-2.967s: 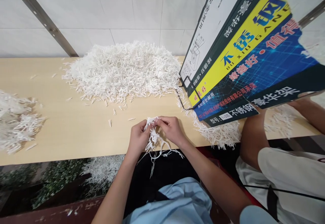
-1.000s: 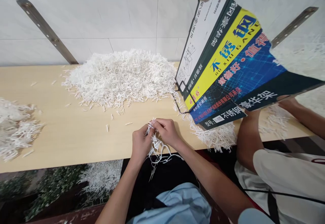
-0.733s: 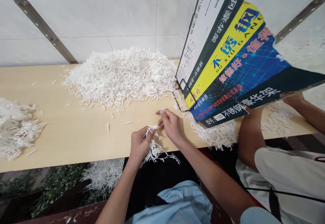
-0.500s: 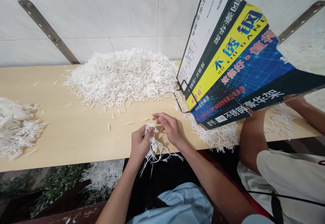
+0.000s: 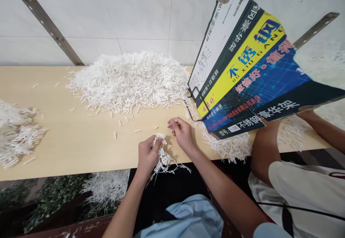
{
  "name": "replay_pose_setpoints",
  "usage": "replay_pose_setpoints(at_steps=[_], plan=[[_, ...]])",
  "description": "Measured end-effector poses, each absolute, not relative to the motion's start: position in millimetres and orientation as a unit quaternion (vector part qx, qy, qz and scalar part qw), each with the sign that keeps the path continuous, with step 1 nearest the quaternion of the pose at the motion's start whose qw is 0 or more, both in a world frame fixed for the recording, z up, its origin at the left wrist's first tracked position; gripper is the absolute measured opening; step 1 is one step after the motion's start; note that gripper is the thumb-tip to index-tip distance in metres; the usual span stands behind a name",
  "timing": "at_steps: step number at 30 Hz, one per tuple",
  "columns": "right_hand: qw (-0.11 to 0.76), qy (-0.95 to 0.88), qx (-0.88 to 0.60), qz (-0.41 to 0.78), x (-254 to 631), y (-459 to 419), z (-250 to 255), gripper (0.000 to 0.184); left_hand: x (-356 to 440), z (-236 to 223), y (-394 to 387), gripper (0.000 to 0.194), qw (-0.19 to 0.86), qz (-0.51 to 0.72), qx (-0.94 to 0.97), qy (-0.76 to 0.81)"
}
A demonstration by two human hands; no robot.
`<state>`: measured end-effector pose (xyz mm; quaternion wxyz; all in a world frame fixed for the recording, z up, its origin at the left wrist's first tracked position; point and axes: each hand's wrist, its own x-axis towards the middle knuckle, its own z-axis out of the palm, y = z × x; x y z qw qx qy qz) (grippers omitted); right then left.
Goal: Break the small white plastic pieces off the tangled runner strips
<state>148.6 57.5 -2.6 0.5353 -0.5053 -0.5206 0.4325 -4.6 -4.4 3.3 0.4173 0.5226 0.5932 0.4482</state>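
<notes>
My left hand [image 5: 147,155] is closed on a bunch of thin white branching strands [image 5: 164,160], whose tips stick up past the thumb while the loose ends droop over the table's front edge. To its right, apart from the bunch, my right hand [image 5: 183,134] has thumb and fingers pinched together. Whatever is between those fingertips is too small to make out. A few short white pieces [image 5: 138,131] lie on the wooden table [image 5: 81,144] near both hands. Behind them, against the wall, spreads a big heap of short white pieces [image 5: 132,81].
A printed cardboard sheet [image 5: 242,76] stands at the right in a black wire holder [image 5: 190,110], with white strands [image 5: 231,146] by its foot. More strands [image 5: 18,133] lie far left, others [image 5: 106,189] below the table. A co-worker's arm [image 5: 265,142] shows behind the cardboard.
My right hand has drawn back slightly to the right, away from the bunch, and its fingers have come together. My left hand keeps hold of the strands in nearly the same place.
</notes>
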Motion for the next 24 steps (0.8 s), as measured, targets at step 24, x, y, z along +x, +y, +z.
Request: replay_pose_setpoints(at_steps=[24], plan=[[0.501, -0.621, -0.462, 0.387, 146.4, 45.5, 5.4, 0.033, 0.1, 0.8, -1.0, 0.038, 0.396, 0.514, 0.451, 0.613]])
